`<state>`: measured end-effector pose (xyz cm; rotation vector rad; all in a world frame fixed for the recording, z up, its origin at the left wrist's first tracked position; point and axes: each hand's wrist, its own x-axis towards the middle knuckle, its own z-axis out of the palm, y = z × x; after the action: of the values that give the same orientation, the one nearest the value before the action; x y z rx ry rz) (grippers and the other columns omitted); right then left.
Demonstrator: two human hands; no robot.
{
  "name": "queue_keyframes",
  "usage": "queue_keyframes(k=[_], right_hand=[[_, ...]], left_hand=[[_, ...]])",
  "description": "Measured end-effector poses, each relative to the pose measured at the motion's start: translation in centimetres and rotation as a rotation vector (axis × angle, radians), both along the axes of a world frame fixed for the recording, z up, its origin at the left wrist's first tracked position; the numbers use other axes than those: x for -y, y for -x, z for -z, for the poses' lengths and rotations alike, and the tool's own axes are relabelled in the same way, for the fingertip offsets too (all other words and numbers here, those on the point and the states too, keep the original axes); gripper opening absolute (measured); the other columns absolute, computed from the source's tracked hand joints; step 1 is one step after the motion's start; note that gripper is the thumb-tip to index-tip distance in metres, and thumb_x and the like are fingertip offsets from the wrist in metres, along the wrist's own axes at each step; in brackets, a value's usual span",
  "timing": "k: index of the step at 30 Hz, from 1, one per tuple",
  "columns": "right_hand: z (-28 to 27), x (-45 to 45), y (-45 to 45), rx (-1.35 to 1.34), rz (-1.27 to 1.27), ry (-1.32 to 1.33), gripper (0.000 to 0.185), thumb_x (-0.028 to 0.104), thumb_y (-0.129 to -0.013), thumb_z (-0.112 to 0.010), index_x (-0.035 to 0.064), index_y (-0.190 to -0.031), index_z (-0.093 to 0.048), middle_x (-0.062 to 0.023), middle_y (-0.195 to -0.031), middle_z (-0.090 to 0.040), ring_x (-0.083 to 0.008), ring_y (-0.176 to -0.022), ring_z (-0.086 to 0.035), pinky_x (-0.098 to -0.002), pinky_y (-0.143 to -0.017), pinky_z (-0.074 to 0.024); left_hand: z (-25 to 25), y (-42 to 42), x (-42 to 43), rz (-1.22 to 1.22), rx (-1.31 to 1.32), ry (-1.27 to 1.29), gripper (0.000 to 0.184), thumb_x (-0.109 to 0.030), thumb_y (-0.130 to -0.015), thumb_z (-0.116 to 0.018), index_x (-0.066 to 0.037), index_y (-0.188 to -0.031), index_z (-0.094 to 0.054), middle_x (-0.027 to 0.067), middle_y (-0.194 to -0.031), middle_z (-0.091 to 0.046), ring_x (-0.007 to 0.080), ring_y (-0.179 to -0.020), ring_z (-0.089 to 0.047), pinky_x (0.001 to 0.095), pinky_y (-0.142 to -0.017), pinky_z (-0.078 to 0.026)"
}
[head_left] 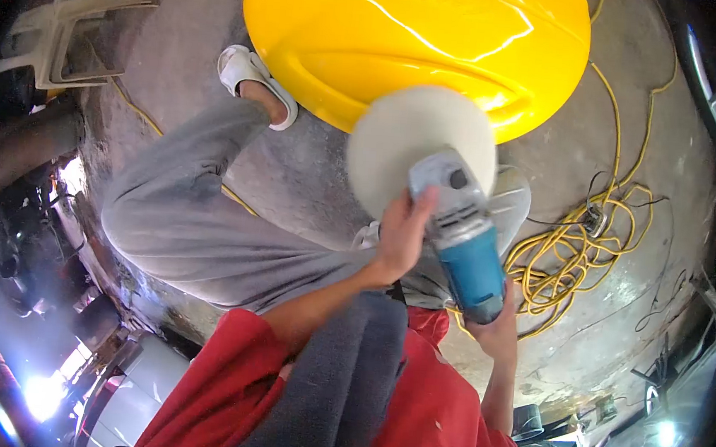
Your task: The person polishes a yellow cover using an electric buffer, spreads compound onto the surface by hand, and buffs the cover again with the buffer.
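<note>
One blue polisher (pixel 473 269) is held by the left hand (pixel 401 236) and right hand (pixel 496 326), just this side of the yellow panel (pixel 420 49). It is slanted longways toward the panel, with the left hand nearer.

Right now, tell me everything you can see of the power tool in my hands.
The power tool has a teal body, a grey, metallic-looking head and a broad, pale round pad. It slants, pad end forward. Your left hand holds it near the head; your right hand grips the rear. The pad overlaps the edge of the yellow panel in view; whether they touch, I can't tell.
</note>
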<state>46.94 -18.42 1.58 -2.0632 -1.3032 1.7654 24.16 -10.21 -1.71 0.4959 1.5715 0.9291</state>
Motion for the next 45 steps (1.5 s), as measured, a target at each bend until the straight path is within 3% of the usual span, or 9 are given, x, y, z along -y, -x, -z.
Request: queue_keyframes(k=[3,8,15,22,25,28,34,43,45], right_hand=[[1.5,-0.3,2.5,-0.040,-0.203,-0.118,0.094,0.012,-0.060,-0.078,0.0104,-0.141,-0.031,-0.0250,-0.113,-0.062,-0.0420,-0.107,-0.060,-0.0438,-0.090,-0.0484],[1.8,-3.4,8.9,-0.215,-0.207,0.037,0.091,0.015,-0.063,-0.075,0.0201,-0.141,-0.030,-0.0254,-0.102,-0.065,-0.0474,-0.097,-0.062,-0.0489,-0.083,-0.0501],[0.0,-2.6,6.2,-0.219,-0.105,0.044,0.093,0.013,-0.061,-0.075,0.0189,-0.142,-0.030,-0.0260,-0.109,-0.062,-0.0443,-0.104,-0.060,-0.0461,-0.089,-0.0484],[-1.3,-0.7,1.4,-0.109,0.233,-0.009,0.096,0.012,-0.058,-0.075,0.0120,-0.142,-0.030,-0.0219,-0.116,-0.059,-0.0354,-0.110,-0.059,-0.0405,-0.093,-0.0459],[-1.5,-1.4,2.2,-0.135,0.175,0.029,0.096,0.012,-0.058,-0.076,0.0127,-0.142,-0.030,-0.0234,-0.112,-0.061,-0.0384,-0.107,-0.061,-0.0414,-0.091,-0.0472],[-1.9,-3.3,5.4,-0.158,0.010,0.181,0.092,0.013,-0.062,-0.078,0.0094,-0.141,-0.030,-0.0253,-0.115,-0.060,-0.0400,-0.109,-0.060,-0.0427,-0.089,-0.0471],[-0.6,-5.1,9.8,-0.218,-0.162,0.146,0.093,0.017,-0.065,-0.076,0.0210,-0.143,-0.026,-0.0276,-0.102,-0.065,-0.0477,-0.097,-0.062,-0.0526,-0.084,-0.0493],[-0.7,-1.0,2.0,-0.048,0.125,-0.016,0.098,0.015,-0.060,-0.080,0.0126,-0.143,-0.028,-0.0256,-0.110,-0.062,-0.0423,-0.105,-0.062,-0.0450,-0.090,-0.0482],[-0.1,-0.6,1.8,-0.075,0.189,-0.109,0.097,0.013,-0.059,-0.079,0.0100,-0.141,-0.029,-0.0240,-0.111,-0.060,-0.0390,-0.107,-0.061,-0.0428,-0.091,-0.0469]], left_hand=[[2.6,4.8,3.0,0.057,-0.196,0.051,0.052,-0.041,-0.101,-0.045,0.007,-0.119,-0.056,0.0126,-0.114,-0.062,0.0184,-0.103,-0.057,0.0316,-0.094,-0.042],[-0.8,9.9,0.0,-0.347,0.017,0.012,0.056,-0.043,-0.102,-0.039,0.007,-0.121,-0.056,0.0115,-0.114,-0.063,0.0201,-0.104,-0.059,0.0333,-0.095,-0.044],[-1.2,7.9,-2.2,0.075,-0.335,-0.006,0.061,-0.046,-0.099,-0.044,0.011,-0.110,-0.061,0.0188,-0.109,-0.064,0.0210,-0.100,-0.059,0.0311,-0.092,-0.042],[-2.1,-2.1,-7.1,0.245,-0.221,0.022,0.058,-0.045,-0.097,-0.049,0.010,-0.104,-0.063,0.0135,-0.087,-0.065,0.0185,-0.083,-0.055,0.0326,-0.081,-0.045],[0.2,1.6,-4.8,0.302,-0.406,-0.130,0.056,-0.042,-0.099,-0.045,0.011,-0.111,-0.059,0.0177,-0.102,-0.065,0.0218,-0.091,-0.060,0.0341,-0.085,-0.046],[0.4,6.8,-3.1,0.062,-0.319,-0.072,0.056,-0.040,-0.101,-0.040,0.009,-0.125,-0.052,0.0177,-0.119,-0.061,0.0260,-0.105,-0.061,0.0356,-0.094,-0.046],[-2.2,10.3,-3.0,-0.248,-0.050,-0.030,0.057,-0.044,-0.100,-0.041,0.004,-0.130,-0.050,0.0143,-0.118,-0.062,0.0221,-0.108,-0.061,0.0327,-0.095,-0.047],[-1.9,-0.9,-6.9,0.323,-0.439,-0.282,0.059,-0.044,-0.098,-0.046,0.012,-0.114,-0.056,0.0307,-0.105,-0.060,0.0344,-0.094,-0.060,0.0433,-0.087,-0.044],[-1.8,-1.8,-8.1,0.323,-0.287,0.050,0.060,-0.045,-0.097,-0.046,0.012,-0.113,-0.057,0.0306,-0.102,-0.060,0.0371,-0.095,-0.059,0.0434,-0.088,-0.043]])
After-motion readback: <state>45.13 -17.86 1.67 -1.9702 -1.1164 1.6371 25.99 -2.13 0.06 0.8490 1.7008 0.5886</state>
